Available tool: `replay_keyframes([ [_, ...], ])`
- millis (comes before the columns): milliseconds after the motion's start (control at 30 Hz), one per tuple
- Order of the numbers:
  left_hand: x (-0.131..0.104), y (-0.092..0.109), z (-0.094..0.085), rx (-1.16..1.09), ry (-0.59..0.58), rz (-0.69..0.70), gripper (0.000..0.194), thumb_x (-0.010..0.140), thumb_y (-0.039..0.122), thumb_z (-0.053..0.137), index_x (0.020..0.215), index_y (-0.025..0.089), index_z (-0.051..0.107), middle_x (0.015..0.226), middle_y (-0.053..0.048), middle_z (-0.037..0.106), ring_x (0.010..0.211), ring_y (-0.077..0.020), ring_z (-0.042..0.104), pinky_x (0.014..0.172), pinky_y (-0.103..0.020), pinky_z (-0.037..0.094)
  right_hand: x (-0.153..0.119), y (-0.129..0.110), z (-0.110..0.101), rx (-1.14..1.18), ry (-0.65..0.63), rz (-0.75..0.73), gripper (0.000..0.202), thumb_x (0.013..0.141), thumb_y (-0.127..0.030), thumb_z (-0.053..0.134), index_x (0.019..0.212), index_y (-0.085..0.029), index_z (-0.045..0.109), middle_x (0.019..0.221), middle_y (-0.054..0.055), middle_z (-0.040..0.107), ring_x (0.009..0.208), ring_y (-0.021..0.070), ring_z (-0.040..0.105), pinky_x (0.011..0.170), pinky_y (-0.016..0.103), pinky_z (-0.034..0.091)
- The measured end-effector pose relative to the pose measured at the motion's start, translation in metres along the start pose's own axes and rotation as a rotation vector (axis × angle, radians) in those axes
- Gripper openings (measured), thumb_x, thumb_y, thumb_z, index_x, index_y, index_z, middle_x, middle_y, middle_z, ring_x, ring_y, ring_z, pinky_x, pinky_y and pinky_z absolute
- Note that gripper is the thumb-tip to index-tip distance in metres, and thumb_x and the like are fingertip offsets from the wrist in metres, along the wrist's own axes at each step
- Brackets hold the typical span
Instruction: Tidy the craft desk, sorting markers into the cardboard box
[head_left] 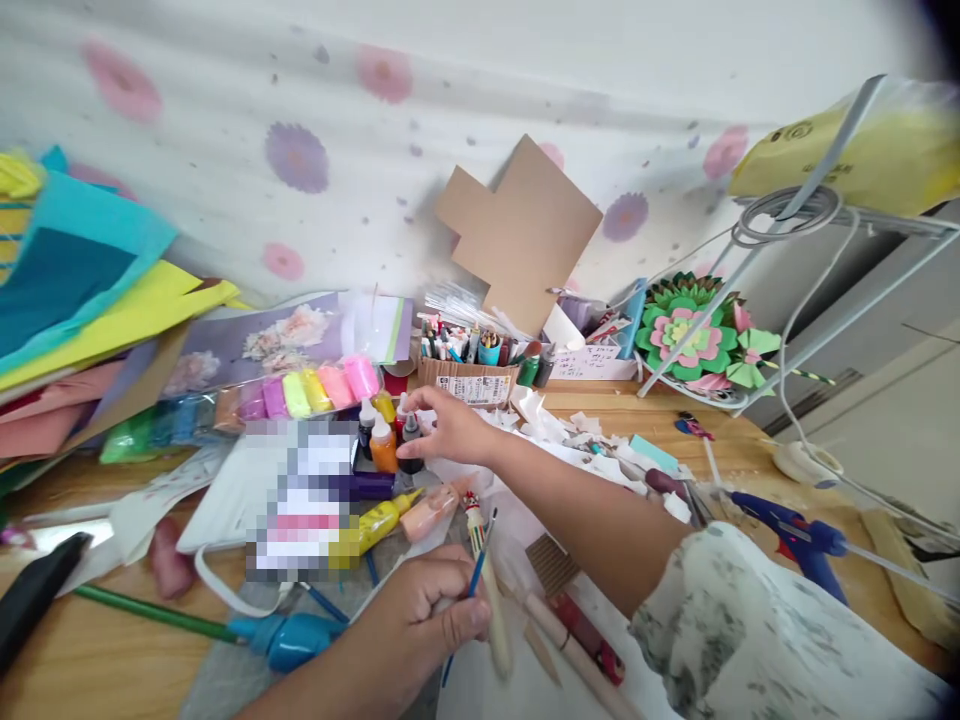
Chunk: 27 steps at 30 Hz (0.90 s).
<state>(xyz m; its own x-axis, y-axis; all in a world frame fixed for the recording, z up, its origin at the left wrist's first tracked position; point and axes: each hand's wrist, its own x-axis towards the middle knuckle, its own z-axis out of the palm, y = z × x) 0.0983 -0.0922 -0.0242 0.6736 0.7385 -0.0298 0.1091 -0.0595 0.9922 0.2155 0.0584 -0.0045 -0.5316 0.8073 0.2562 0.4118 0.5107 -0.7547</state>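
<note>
My left hand [431, 620], low in the middle, pinches a thin blue paintbrush [477, 572] between thumb and fingers, its bristles pointing up. Just behind the brush lies a pale pen with a small red figure on top [475, 520]. My right hand [454, 428] reaches across to a cluster of small squeeze bottles, fingers apart. An orange bottle [384, 450] with a white nozzle, a dark grey bottle [411, 458] and a red bottle [402, 412] stand at its fingertips; whether it touches them I cannot tell. A yellow tube [381, 524] and a peach-coloured tube [433, 508] lie nearer me.
Bags of coloured clay [319, 390] lie behind the bottles, beside a cardboard box of pens [469, 382]. A blue glue gun [795, 535] and paper scraps [555, 420] are on the right. At left lie a blue bottle [300, 640] and coloured sheets [97, 290]. A metal rack [832, 270] stands right.
</note>
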Motion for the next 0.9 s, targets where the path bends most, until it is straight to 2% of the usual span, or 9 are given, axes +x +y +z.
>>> replay_keyframes([
  [133, -0.002, 0.006, -0.001, 0.007, 0.011, 0.023, 0.052, 0.084, 0.062, 0.047, 0.068, 0.015, 0.061, 0.077, -0.001, 0.051, 0.076, -0.0152, 0.049, 0.071, -0.024, 0.037, 0.016, 0.006, 0.016, 0.123, -0.013, 0.015, 0.017, 0.069, -0.022, 0.071, 0.079, -0.02, 0.058, 0.089, -0.002, 0.061, 0.087, 0.014, 0.056, 0.075, 0.025, 0.043],
  [300, -0.003, 0.005, 0.001, 0.032, 0.018, 0.032, 0.053, 0.085, 0.062, 0.046, 0.069, 0.015, 0.064, 0.077, -0.001, 0.052, 0.075, -0.0149, 0.05, 0.071, -0.025, 0.037, 0.013, 0.01, 0.02, 0.006, 0.001, -0.138, 0.02, 0.066, -0.011, 0.065, 0.076, -0.021, 0.052, 0.085, -0.003, 0.058, 0.083, 0.0135, 0.055, 0.077, 0.025, 0.042],
  [400, -0.003, 0.003, 0.002, 0.041, 0.024, 0.031, 0.054, 0.085, 0.063, 0.046, 0.069, 0.015, 0.065, 0.077, -0.001, 0.052, 0.075, -0.0149, 0.05, 0.071, -0.025, 0.037, 0.014, 0.013, 0.027, -0.029, 0.134, 0.006, 0.018, 0.073, -0.018, 0.062, 0.084, -0.023, 0.049, 0.08, -0.004, 0.057, 0.074, 0.0144, 0.056, 0.073, 0.028, 0.044],
  [467, -0.003, 0.003, 0.001, 0.049, 0.022, 0.026, 0.055, 0.084, 0.064, 0.046, 0.069, 0.015, 0.065, 0.077, -0.001, 0.052, 0.074, -0.0147, 0.05, 0.07, -0.024, 0.037, 0.019, 0.015, 0.034, 0.017, 0.201, 0.088, 0.023, 0.077, -0.021, 0.062, 0.096, -0.025, 0.049, 0.084, -0.003, 0.06, 0.079, 0.0162, 0.059, 0.077, 0.031, 0.045],
  [533, -0.002, 0.004, 0.001, 0.049, 0.016, 0.013, 0.055, 0.084, 0.064, 0.046, 0.07, 0.015, 0.064, 0.077, -0.001, 0.052, 0.074, -0.0147, 0.05, 0.07, -0.024, 0.037, 0.025, 0.016, 0.041, 0.073, 0.209, 0.113, 0.029, 0.077, -0.02, 0.064, 0.102, -0.026, 0.05, 0.094, -0.001, 0.064, 0.09, 0.0175, 0.061, 0.083, 0.032, 0.045],
  [633, -0.001, 0.005, 0.0, 0.051, 0.002, 0.003, 0.056, 0.084, 0.066, 0.044, 0.069, 0.015, 0.061, 0.077, -0.001, 0.052, 0.074, -0.0149, 0.05, 0.069, -0.024, 0.037, 0.033, 0.012, 0.046, 0.07, 0.2, 0.163, 0.021, 0.077, -0.019, 0.064, 0.094, -0.025, 0.054, 0.096, 0.0, 0.066, 0.091, 0.0188, 0.062, 0.084, 0.033, 0.047],
  [700, 0.0, 0.004, -0.001, 0.062, -0.006, 0.01, 0.057, 0.083, 0.068, 0.042, 0.067, 0.015, 0.058, 0.075, -0.001, 0.052, 0.072, -0.0147, 0.049, 0.069, -0.024, 0.037, 0.031, 0.007, 0.035, 0.089, 0.246, 0.173, 0.017, 0.078, -0.021, 0.064, 0.091, -0.024, 0.054, 0.092, 0.0, 0.066, 0.088, 0.0186, 0.063, 0.083, 0.034, 0.048],
  [767, 0.001, 0.003, -0.002, 0.073, -0.01, 0.014, 0.058, 0.083, 0.069, 0.042, 0.065, 0.016, 0.057, 0.073, -0.001, 0.052, 0.07, -0.0144, 0.048, 0.067, -0.024, 0.037, 0.018, 0.001, 0.007, 0.191, 0.309, 0.131, 0.018, 0.079, -0.021, 0.062, 0.094, -0.024, 0.052, 0.092, 0.0, 0.066, 0.09, 0.0171, 0.064, 0.085, 0.033, 0.049],
  [900, 0.001, 0.003, -0.003, 0.075, -0.01, 0.017, 0.057, 0.082, 0.069, 0.043, 0.065, 0.017, 0.059, 0.074, -0.002, 0.054, 0.069, -0.0141, 0.048, 0.067, -0.023, 0.039, -0.037, 0.012, -0.082, 0.325, 0.283, 0.04, 0.021, 0.077, -0.025, 0.061, 0.095, -0.023, 0.051, 0.096, 0.001, 0.068, 0.097, 0.0161, 0.064, 0.088, 0.032, 0.049],
])
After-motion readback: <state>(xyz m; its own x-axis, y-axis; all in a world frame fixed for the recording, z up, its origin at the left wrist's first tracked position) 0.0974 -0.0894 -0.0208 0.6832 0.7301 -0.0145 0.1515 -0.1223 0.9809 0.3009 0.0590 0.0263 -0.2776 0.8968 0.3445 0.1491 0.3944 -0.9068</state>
